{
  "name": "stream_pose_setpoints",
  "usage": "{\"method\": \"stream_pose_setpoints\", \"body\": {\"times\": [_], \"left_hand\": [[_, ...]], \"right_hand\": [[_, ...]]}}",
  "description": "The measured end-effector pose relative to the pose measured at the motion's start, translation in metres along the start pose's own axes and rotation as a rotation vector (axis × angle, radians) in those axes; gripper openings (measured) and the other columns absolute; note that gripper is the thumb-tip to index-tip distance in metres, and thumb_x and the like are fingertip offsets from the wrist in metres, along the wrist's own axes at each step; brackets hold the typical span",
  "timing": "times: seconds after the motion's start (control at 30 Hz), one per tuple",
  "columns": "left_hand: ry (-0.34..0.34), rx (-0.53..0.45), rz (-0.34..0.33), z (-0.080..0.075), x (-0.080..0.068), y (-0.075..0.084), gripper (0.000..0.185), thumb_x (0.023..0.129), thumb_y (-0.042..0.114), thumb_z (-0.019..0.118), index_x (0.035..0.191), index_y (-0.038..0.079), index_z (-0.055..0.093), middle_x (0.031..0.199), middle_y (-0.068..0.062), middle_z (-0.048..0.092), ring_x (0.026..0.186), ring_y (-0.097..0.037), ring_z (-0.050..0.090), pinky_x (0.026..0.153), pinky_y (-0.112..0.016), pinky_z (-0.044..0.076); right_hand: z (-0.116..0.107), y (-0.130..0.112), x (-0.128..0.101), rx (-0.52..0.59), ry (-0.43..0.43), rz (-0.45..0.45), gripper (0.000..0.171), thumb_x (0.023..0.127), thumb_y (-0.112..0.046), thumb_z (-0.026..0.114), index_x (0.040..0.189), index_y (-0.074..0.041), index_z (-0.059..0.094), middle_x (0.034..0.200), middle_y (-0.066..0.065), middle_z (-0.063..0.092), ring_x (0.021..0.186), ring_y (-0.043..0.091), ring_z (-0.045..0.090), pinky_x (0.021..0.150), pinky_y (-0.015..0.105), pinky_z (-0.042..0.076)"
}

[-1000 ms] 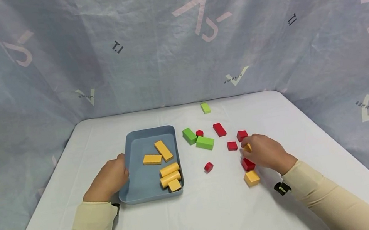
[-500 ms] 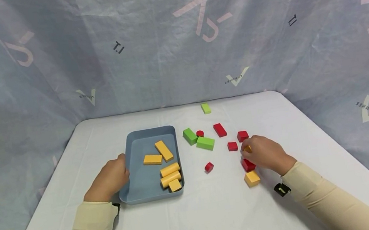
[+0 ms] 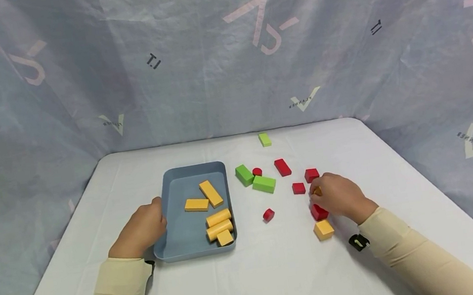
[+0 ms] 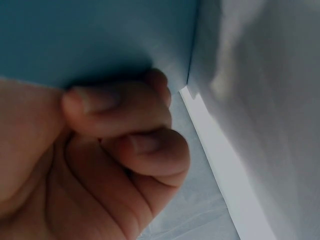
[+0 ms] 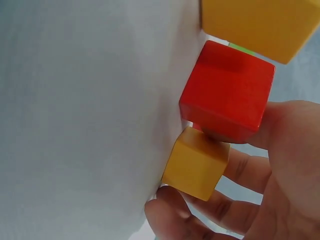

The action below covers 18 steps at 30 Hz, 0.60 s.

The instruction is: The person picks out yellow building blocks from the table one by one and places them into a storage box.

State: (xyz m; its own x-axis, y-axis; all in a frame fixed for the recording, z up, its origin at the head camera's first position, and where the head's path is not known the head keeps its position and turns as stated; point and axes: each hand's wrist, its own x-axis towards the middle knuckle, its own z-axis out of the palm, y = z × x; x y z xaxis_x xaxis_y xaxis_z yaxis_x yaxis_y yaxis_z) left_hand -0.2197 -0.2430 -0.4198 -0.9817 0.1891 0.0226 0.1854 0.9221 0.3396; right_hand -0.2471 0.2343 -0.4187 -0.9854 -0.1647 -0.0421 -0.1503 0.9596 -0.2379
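Observation:
On the left of the head view my left hand (image 3: 140, 228) grips the left wall of a blue-grey tray (image 3: 179, 227); its curled fingers (image 4: 125, 107) show at the wall in the left wrist view. My right hand (image 3: 340, 194) holds a yellow cube (image 5: 195, 167) between thumb and fingers, close over the white table; in the head view the hand mostly covers it. Just nearer than that, a red cube (image 5: 227, 90) partly hides the thumb in the right wrist view. Another yellow cube (image 3: 323, 230) lies nearer still.
Inside the tray are yellow flat blocks (image 3: 211, 193), two yellow cylinders (image 3: 220, 230) and a yellow cube (image 3: 224, 238). Green blocks (image 3: 264, 184), a small red cylinder (image 3: 268, 215), a red flat block (image 3: 282, 167) and red cubes (image 3: 298, 188) lie between tray and right hand.
Both hands and the tray stay essentially in place. The whole head view shifts very slightly.

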Motion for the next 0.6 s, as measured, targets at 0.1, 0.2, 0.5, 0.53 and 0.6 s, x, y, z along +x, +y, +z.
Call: {"method": "stream_pose_setpoints", "body": {"times": [0.1, 0.2, 0.5, 0.53, 0.6], "left_hand": [[-0.007, -0.002, -0.011, 0.0002, -0.0006, -0.0004, 0.030, 0.098, -0.001, 0.054, 0.124, -0.017, 0.050, 0.099, -0.029, 0.070, 0.083, -0.026, 0.069, 0.068, -0.044, 0.058], [-0.011, -0.002, -0.015, 0.0010, -0.0010, -0.0010, 0.032, 0.098, -0.001, 0.054, 0.125, -0.018, 0.050, 0.100, -0.030, 0.070, 0.084, -0.026, 0.069, 0.069, -0.044, 0.058], [0.008, 0.013, -0.004, 0.0025, 0.0006, -0.0009, 0.032, 0.097, -0.001, 0.055, 0.125, -0.018, 0.050, 0.098, -0.029, 0.070, 0.084, -0.027, 0.070, 0.068, -0.044, 0.058], [0.010, 0.016, -0.003, 0.0025, 0.0010, -0.0007, 0.033, 0.097, -0.002, 0.055, 0.125, -0.019, 0.050, 0.098, -0.030, 0.070, 0.083, -0.027, 0.070, 0.068, -0.044, 0.058], [0.012, 0.016, -0.008, 0.0021, 0.0016, 0.0001, 0.034, 0.096, -0.002, 0.055, 0.125, -0.019, 0.050, 0.098, -0.030, 0.070, 0.083, -0.027, 0.070, 0.068, -0.044, 0.059]], "right_hand": [[0.0003, 0.0002, 0.0014, 0.019, -0.001, 0.008, 0.019, 0.091, -0.025, 0.075, 0.105, -0.013, 0.077, 0.097, 0.007, 0.067, 0.074, 0.018, 0.056, 0.056, 0.029, 0.047], [0.0004, 0.0006, 0.0024, 0.033, -0.002, 0.014, 0.019, 0.090, -0.025, 0.075, 0.104, -0.012, 0.077, 0.096, 0.006, 0.068, 0.074, 0.018, 0.056, 0.056, 0.028, 0.047], [0.0005, 0.0022, 0.0043, 0.033, -0.005, 0.023, 0.018, 0.089, -0.026, 0.075, 0.102, -0.014, 0.077, 0.090, 0.003, 0.067, 0.076, 0.018, 0.057, 0.056, 0.029, 0.047], [0.0005, 0.0022, 0.0045, 0.034, -0.006, 0.026, 0.017, 0.089, -0.026, 0.075, 0.102, -0.014, 0.077, 0.090, 0.003, 0.067, 0.076, 0.018, 0.057, 0.057, 0.029, 0.047], [0.0004, 0.0022, 0.0049, 0.037, -0.007, 0.034, 0.017, 0.089, -0.026, 0.076, 0.102, -0.014, 0.077, 0.092, 0.004, 0.068, 0.076, 0.018, 0.057, 0.057, 0.029, 0.047]]}}
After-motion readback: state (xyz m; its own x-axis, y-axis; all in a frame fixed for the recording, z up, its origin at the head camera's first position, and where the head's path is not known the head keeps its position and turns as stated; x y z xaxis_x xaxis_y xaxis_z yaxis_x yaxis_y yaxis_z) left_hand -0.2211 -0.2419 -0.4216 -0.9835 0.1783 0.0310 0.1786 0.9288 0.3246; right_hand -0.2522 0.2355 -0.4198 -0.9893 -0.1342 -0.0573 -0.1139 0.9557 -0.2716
